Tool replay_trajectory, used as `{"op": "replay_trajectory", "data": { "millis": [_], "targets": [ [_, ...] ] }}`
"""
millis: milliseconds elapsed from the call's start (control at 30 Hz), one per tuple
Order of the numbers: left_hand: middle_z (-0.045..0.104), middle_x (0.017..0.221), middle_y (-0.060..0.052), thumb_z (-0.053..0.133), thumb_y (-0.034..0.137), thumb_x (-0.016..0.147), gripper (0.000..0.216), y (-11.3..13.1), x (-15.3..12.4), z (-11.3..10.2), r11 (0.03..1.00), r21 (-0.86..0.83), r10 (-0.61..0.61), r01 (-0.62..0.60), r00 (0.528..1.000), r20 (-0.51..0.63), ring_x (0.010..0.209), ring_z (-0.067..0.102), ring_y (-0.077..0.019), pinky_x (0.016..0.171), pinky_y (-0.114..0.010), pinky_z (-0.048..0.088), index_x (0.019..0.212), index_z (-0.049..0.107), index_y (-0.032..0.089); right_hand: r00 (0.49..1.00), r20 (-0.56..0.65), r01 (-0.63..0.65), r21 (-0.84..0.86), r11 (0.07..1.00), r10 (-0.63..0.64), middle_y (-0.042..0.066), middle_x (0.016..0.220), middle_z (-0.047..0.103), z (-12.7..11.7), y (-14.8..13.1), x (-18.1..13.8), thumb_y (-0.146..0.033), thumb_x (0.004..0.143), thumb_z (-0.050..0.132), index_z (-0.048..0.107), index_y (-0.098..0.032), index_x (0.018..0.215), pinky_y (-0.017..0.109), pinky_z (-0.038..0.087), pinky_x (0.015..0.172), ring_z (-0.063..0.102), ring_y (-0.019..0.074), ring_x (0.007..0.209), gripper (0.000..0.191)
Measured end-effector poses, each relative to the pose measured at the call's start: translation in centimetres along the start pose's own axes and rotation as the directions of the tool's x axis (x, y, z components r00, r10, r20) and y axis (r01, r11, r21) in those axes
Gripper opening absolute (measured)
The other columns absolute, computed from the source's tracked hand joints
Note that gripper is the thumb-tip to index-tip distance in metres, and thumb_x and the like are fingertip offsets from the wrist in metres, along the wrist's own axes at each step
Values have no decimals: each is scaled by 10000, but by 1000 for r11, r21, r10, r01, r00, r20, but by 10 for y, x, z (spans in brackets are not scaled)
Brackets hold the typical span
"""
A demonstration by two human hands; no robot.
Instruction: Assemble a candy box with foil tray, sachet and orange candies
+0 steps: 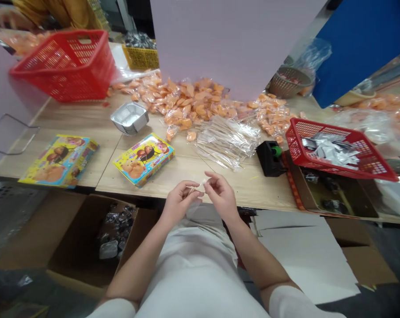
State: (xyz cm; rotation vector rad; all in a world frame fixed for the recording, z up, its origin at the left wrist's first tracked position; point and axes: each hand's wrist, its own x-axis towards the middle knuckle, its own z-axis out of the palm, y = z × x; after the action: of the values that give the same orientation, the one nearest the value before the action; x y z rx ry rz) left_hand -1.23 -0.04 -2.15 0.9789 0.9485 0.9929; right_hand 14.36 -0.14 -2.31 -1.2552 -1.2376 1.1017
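At the table's front edge, my left hand (180, 201) and my right hand (221, 196) pinch a thin pale strip (197, 187) between their fingertips. It looks like a stick in clear wrap, but it is too small to tell. Just ahead of my hands lies a bundle of wooden sticks in clear plastic sleeves (228, 142). Beyond it spreads a heap of small orange packets (189, 104). A colourful yellow printed box (143, 159) lies to the left of my hands, with a matching box (59, 161) further left.
A foil tray (130, 118), a black device with a green part (271, 158) and a red basket of silver packets (339, 150) stand on the table. Another red basket (65, 66) is at far left, beside a co-worker's hand (4, 18). A cardboard box (97, 238) sits below the edge.
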Motion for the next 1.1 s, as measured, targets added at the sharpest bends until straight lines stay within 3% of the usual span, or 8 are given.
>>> {"op": "replay_trajectory", "data": {
  "millis": [100, 267, 400, 500, 567, 700, 900, 1100],
  "targets": [
    [733, 787, -26, 771, 410, 765, 391, 1, -2, 0, 1000, -17, -25, 25, 999, 24, 728, 726, -179, 772, -347, 598, 1043, 629, 175, 996, -53, 76, -24, 997, -77, -9, 826, 589, 3, -9, 1, -327, 863, 615, 585, -233, 1188, 290, 516, 716, 592, 130, 747, 340],
    [717, 1101, -100, 818, 425, 710, 402, 9, -3, -2, 993, -98, -63, 67, 997, 43, 997, 705, -249, 823, -360, 589, 1003, 703, 175, 987, -82, 128, -92, 988, -135, -10, 805, 586, 9, -14, -2, -275, 878, 578, 566, -236, 1190, 286, 517, 681, 586, 131, 725, 314],
    [749, 902, -87, 793, 496, 713, 385, 8, -1, -2, 990, -116, -90, 84, 995, -52, 880, 715, -222, 807, -338, 578, 876, 720, 155, 961, -36, 257, -261, 930, -276, 4, 832, 603, 8, -15, -2, -232, 912, 540, 565, -250, 1229, 298, 516, 670, 588, 143, 730, 319],
    [745, 831, -67, 766, 482, 739, 368, 5, -1, -2, 996, -53, -72, 66, 989, -127, 808, 709, -200, 773, -320, 576, 911, 718, 160, 809, -5, 489, -551, 677, -588, 43, 880, 633, 3, -19, 1, -176, 911, 573, 642, -248, 1115, 343, 503, 767, 591, 182, 833, 227],
    [749, 875, -58, 719, 433, 793, 316, 3, -2, -1, 999, 49, 13, -6, 990, -141, 812, 699, -186, 777, -301, 566, 976, 720, 176, 707, 133, 586, -660, 470, -695, 55, 862, 648, 2, -23, 3, -170, 915, 601, 675, -234, 1038, 353, 482, 786, 574, 198, 842, 157],
    [749, 972, -41, 604, 339, 888, 224, 1, -5, -1, 941, 306, 181, -141, 978, -107, 863, 672, -173, 812, -264, 529, 1020, 730, 210, 700, 361, 643, -694, 323, -616, 57, 805, 671, 4, -32, 5, -197, 962, 555, 691, -203, 984, 352, 449, 737, 541, 201, 776, 137],
    [735, 843, -21, 614, 348, 884, 200, 6, -10, 0, 906, 395, 220, -153, 967, -131, 787, 646, -176, 761, -250, 498, 936, 753, 214, 770, 343, 594, -694, 408, -538, 61, 755, 649, 9, -36, 9, -166, 950, 511, 664, -206, 810, 353, 452, 744, 542, 204, 765, 211],
    [738, 835, -48, 682, 458, 838, 291, 10, -8, 4, 993, 97, 82, -66, 981, -176, 799, 703, -189, 801, -302, 558, 937, 752, 193, 901, 46, 390, -523, 758, -432, 18, 743, 639, -4, -35, 12, -141, 841, 536, 638, -224, 779, 315, 482, 694, 567, 164, 713, 145]
  ]
}}
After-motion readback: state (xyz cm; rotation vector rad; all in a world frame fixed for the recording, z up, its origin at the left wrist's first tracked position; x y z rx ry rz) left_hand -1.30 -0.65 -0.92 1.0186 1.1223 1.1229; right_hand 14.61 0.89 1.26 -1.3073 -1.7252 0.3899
